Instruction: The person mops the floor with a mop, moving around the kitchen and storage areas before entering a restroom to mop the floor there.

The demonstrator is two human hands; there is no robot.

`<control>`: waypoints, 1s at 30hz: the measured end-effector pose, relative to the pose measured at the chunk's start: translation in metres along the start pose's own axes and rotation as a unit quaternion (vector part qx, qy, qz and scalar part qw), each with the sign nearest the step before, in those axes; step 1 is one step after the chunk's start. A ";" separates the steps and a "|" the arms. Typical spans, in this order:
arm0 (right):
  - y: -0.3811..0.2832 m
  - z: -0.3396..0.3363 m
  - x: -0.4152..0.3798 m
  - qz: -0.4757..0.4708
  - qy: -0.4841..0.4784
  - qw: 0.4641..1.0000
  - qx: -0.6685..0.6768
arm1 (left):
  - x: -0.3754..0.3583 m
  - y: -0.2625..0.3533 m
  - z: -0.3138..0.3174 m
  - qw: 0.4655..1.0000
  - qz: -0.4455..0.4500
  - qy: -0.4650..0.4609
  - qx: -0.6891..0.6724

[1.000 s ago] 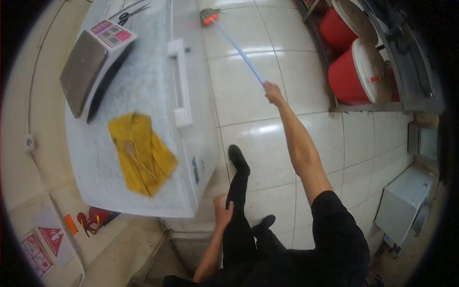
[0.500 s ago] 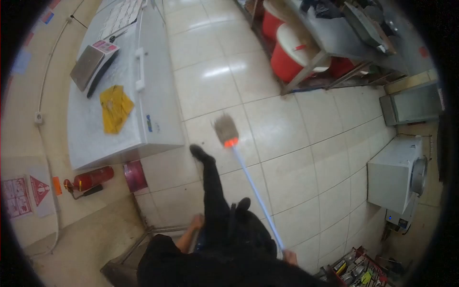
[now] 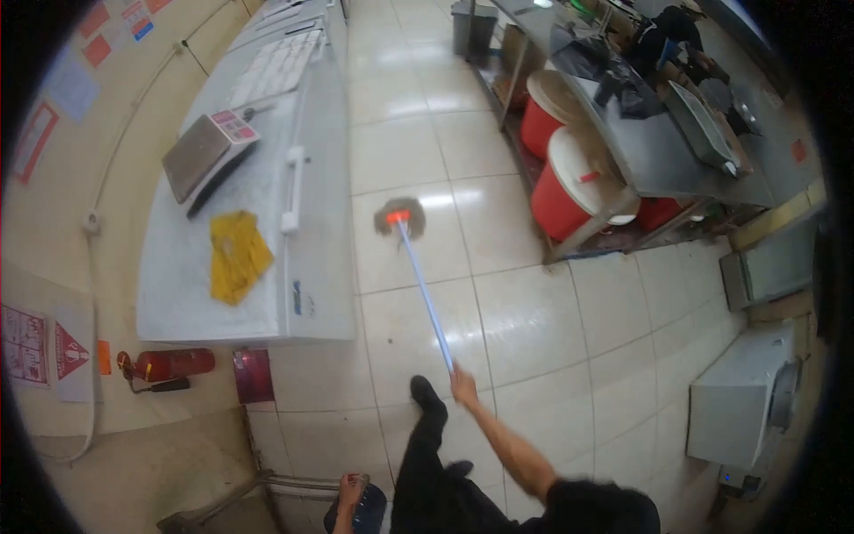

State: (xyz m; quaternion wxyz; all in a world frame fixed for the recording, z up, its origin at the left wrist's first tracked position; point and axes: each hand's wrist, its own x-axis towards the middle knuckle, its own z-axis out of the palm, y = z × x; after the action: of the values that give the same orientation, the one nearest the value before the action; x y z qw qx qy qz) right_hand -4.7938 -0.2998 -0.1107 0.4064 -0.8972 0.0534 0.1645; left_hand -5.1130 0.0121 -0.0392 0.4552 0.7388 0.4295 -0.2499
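My right hand [image 3: 463, 386] is wrapped round the end part of a light-blue handle, arm stretched forward. The handle belongs to a mop [image 3: 428, 298] with an orange socket and a grey-brown head spread on the tiled floor [image 3: 418, 334], beside the white chest freezer. Low by my leg, my left hand [image 3: 353, 489] is closed at the top of a dark blue container [image 3: 371, 511], which is partly cut off by the frame's lower edge. A small dark speck lies on the tiles between my foot and the mop head.
On the freezer [image 3: 320, 303] rest a scale [image 3: 203, 158] and a yellow cloth [image 3: 238, 258]. Red tubs [image 3: 559, 200] stand under a metal counter [image 3: 658, 165] at right, where a person [image 3: 672, 40] is at the far end. A fire extinguisher [image 3: 173, 363] is at left.
My right arm has swung forward, pushing the mop farther along the floor beside the freezer. The mop head now spreads out on the tiles. My left hand has moved lower in view with the container.
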 end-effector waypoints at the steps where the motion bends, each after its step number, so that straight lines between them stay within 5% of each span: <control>1: -0.015 0.016 0.081 -0.025 0.002 0.999 -0.037 | -0.007 0.036 -0.007 0.996 -0.012 0.053 -0.076; 4: -0.068 0.021 0.249 -0.044 0.028 0.998 -0.023 | -0.032 0.092 -0.009 0.996 0.009 0.080 -0.041; 5: -0.091 0.007 0.258 -0.043 0.003 0.998 0.041 | -0.034 0.102 -0.004 0.995 0.003 0.072 -0.062; 7: -0.109 -0.031 0.222 0.122 -0.083 0.960 0.239 | -0.035 0.103 0.021 0.993 0.023 0.043 -0.107; 9: -0.056 -0.044 0.170 0.103 -0.069 0.968 0.217 | -0.015 0.089 0.072 0.982 0.141 0.034 -0.122; 12: 0.042 -0.079 0.002 0.165 -0.079 0.961 0.205 | -0.016 0.117 0.163 0.934 0.339 0.044 0.105; 13: 0.087 -0.093 -0.060 0.126 -0.082 0.976 0.155 | -0.041 0.146 0.190 0.923 0.382 0.016 0.044; 16: 0.235 -0.145 -0.276 0.046 -0.069 0.997 0.013 | -0.080 0.123 0.310 0.903 0.401 -0.103 0.117; 18: 0.254 -0.217 -0.424 0.159 -0.126 0.979 -0.031 | -0.131 0.073 0.405 0.874 0.419 -0.151 0.192; 20: 0.253 -0.289 -0.554 0.226 -0.075 0.968 0.073 | -0.220 0.053 0.443 0.823 0.419 -0.295 0.244; 22: 0.197 -0.369 -0.617 0.256 0.053 0.965 0.019 | -0.292 0.049 0.449 0.759 0.446 -0.415 0.228; 24: 0.155 -0.435 -0.623 0.130 0.182 0.972 -0.077 | -0.327 0.032 0.440 0.749 0.482 -0.422 0.169; 26: 0.114 -0.475 -0.583 0.117 0.291 0.949 -0.021 | -0.319 0.017 0.420 0.769 0.488 -0.395 0.122; 28: 0.079 -0.476 -0.522 0.032 0.374 0.927 -0.007 | -0.286 0.004 0.390 0.813 0.445 -0.373 0.050; 30: 0.039 -0.437 -0.441 -0.085 0.385 0.905 0.160 | -0.256 0.019 0.337 0.865 0.413 -0.281 0.044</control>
State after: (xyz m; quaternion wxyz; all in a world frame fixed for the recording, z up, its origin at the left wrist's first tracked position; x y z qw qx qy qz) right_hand -5.1075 -0.6687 0.2804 0.5046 -0.8150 0.1543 -0.2394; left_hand -5.2189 -0.3952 0.0089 0.5855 0.7662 -0.0723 -0.2549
